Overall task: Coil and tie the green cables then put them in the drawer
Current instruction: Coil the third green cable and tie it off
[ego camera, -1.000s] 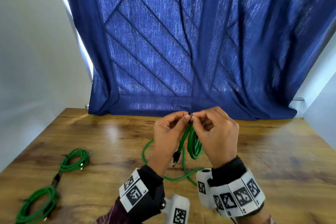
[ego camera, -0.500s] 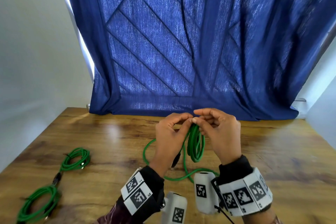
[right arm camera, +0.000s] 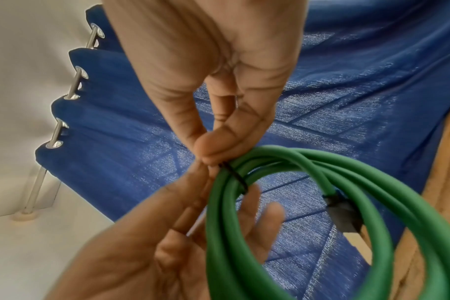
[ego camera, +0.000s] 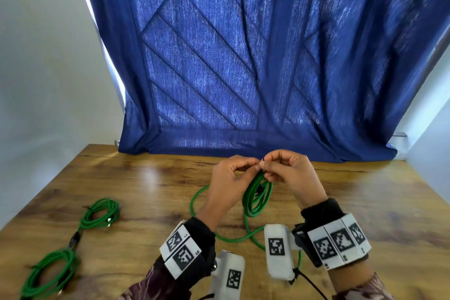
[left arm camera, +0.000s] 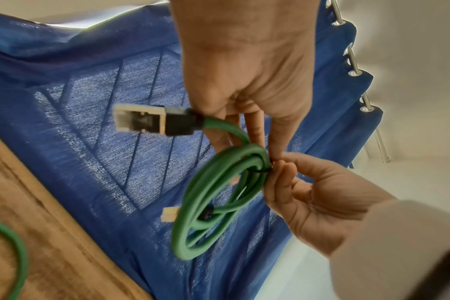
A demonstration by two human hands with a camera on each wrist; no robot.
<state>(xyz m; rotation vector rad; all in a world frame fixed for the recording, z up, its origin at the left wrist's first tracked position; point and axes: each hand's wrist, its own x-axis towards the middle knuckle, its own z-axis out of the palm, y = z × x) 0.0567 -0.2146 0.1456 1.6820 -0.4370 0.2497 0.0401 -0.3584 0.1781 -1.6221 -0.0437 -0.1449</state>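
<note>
Both hands hold a coiled green cable [ego camera: 257, 198] upright above the wooden table [ego camera: 365, 202]. My left hand [ego camera: 253, 166] grips the top of the coil [left arm camera: 213, 203], and a connector [left arm camera: 141, 121] sticks out beside its fingers. My right hand [ego camera: 265, 165] pinches a thin black tie [right arm camera: 233, 178] wrapped round the strands [right arm camera: 244, 233] between thumb and forefinger. The tie [left arm camera: 260, 171] sits where the two hands meet. A second connector [right arm camera: 343, 219] hangs inside the loop. No drawer is in view.
A loose green cable [ego camera: 194, 204] lies on the table under the hands. Two coiled green cables [ego camera: 99, 214] [ego camera: 48, 273], joined end to end, lie at the left front. A blue curtain [ego camera: 243, 68] hangs along the table's far edge.
The hands have stayed together at the top of the coil while the fingers worked at the tie. The connector that hung below my left hand has gone behind it.
</note>
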